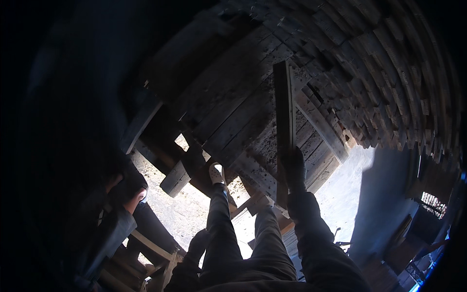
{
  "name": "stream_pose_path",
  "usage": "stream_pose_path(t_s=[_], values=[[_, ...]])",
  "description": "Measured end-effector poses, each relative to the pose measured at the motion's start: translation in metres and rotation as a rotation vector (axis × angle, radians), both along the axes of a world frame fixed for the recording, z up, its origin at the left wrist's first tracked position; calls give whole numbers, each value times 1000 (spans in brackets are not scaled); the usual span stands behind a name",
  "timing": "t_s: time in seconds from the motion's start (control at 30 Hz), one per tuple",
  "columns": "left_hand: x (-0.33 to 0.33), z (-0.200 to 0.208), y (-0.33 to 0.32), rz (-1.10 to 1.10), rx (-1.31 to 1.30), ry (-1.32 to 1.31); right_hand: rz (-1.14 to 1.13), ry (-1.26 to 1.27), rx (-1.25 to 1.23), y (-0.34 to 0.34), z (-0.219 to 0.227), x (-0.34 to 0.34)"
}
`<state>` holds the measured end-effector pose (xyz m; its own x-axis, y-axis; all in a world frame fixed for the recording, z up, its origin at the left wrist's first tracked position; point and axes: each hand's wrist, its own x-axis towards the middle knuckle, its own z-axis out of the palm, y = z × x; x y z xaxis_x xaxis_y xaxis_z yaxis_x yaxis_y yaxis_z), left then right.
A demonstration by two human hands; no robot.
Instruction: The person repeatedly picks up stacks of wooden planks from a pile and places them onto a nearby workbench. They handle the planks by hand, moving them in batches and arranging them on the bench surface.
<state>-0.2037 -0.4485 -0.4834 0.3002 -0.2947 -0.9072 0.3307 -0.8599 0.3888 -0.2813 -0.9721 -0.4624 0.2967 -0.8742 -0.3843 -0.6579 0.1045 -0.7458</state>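
A long wooden board (284, 107) stands on edge in front of me, pointing away over a low plank platform (233, 114). My right hand (293, 168), dark and perhaps gloved, is closed around the board toward its near end. Beside my left thigh hangs my left hand (197, 245), a dark shape in shadow. Its fingers cannot be made out, and no object shows in it.
Stacked boards (374, 73) rise in a tall pile at the right. Another person's arm (137, 200) shows at the left. A short timber block (176, 179) lies near my feet, with a wooden frame (155, 250) at lower left. Sunlit concrete (348, 180) stretches to the right.
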Motion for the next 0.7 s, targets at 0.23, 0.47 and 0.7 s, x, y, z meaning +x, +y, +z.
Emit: stream_pose_path(t_s=[0.23, 0.47, 0.7], values=[[32, 4, -3, -102, 93, -77, 841, 79, -18, 16, -59, 162], [169, 26, -95, -115, -162, -410, 74, -74, -42, -121, -51, 99], [343, -21, -411, -478, -538, -905, -367, -201, -16, 23, -52, -16]])
